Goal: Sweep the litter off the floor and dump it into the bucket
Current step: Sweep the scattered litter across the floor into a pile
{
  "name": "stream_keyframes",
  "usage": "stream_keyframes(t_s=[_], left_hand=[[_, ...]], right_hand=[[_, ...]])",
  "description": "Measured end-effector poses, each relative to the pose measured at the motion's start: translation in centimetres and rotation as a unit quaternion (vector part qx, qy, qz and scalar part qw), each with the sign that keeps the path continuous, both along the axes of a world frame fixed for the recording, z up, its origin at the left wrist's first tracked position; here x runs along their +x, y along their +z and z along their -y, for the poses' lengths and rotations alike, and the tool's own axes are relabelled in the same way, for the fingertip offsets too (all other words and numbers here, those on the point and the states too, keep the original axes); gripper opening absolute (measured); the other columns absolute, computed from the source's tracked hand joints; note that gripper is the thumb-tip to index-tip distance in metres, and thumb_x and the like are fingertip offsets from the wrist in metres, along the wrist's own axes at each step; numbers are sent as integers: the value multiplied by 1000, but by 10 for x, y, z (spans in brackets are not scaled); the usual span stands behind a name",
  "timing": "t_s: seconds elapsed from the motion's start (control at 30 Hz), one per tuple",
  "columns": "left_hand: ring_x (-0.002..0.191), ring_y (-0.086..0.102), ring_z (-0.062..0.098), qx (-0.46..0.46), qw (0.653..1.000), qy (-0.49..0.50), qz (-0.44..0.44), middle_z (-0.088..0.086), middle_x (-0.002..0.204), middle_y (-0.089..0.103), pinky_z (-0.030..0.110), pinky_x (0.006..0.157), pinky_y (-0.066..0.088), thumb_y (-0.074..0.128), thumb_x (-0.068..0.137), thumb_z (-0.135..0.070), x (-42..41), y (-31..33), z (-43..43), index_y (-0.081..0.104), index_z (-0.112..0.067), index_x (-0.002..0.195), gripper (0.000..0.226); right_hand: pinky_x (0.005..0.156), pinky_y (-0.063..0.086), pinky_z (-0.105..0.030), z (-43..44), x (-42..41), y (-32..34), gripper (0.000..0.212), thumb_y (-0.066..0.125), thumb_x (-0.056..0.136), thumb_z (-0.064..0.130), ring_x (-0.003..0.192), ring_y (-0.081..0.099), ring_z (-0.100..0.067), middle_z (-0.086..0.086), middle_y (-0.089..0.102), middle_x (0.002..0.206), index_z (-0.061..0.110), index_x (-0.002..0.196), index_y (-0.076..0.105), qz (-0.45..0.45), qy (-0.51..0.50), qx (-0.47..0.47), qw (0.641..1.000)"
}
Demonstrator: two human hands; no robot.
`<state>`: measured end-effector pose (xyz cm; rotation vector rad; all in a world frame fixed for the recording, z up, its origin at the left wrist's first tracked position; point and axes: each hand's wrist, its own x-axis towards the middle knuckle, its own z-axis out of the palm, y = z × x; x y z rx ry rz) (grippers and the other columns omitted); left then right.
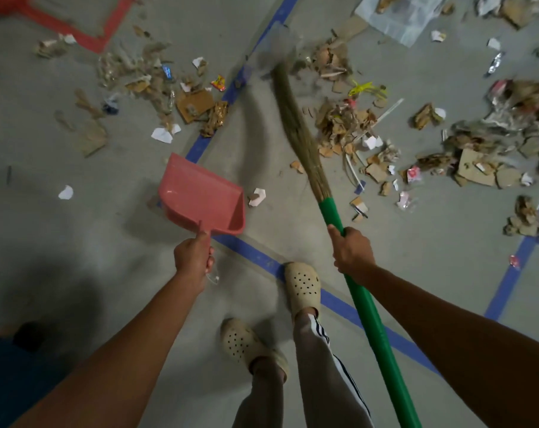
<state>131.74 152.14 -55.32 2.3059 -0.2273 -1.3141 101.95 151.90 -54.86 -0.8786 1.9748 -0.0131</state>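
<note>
Fingers [210,261] curl tight round both tools. Litter [345,118] sprawls across the floor [77,227]; the right hand [351,251] grips the broom [296,118], the left hand [192,257] the empty dustpan [197,193]. Sweeping looks barely begun; next, rake scraps into one pile. Bucket unseen.

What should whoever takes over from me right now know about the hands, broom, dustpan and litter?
Left hand grips the pink dustpan by its handle; the pan looks empty.
Right hand grips the broom on its green handle, bristles out among the litter.
Scraps lie spread over the floor on both sides of the blue tape line.
Done: nothing in the pan yet. I cannot pick out the bucket.
Left: sweep, scoop, dump.
</note>
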Motion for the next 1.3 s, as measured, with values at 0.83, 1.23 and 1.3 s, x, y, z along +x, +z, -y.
stream_keyframes(t_s=[0.83, 1.23, 1.3], left_hand=[[39, 38, 11, 61, 998, -17, -7, 5, 65, 54, 19, 35, 27, 63, 90, -61, 13, 4, -89, 57, -10, 84, 51], [40, 39, 11, 52, 997, -47, -13, 5, 64, 54, 22, 33, 29, 63, 89, -62, -34, 4, -47, 57, -9, 82, 54], [37, 38, 12, 40, 998, -47, -8, 7, 64, 53, 20, 33, 27, 63, 90, -61, -47, 2, -35, 55, -9, 79, 54]], right_hand=[[78, 56, -36, -48, 23, -38, 52, 46, 101, 53, 92, 69, -33, -12, 66, 100, 4, 110, 61, -45, 33, 133, 990], [72, 63, -48, 7, -48, -3, 43, 42, 104, 53, 72, 70, -27, -10, 68, 87, 14, 110, 58, -34, -106, -80, 991], [75, 61, -51, 1, -54, -3, 40, 43, 103, 55, 74, 70, -30, -10, 68, 85, 17, 102, 57, -21, -65, -76, 995]])
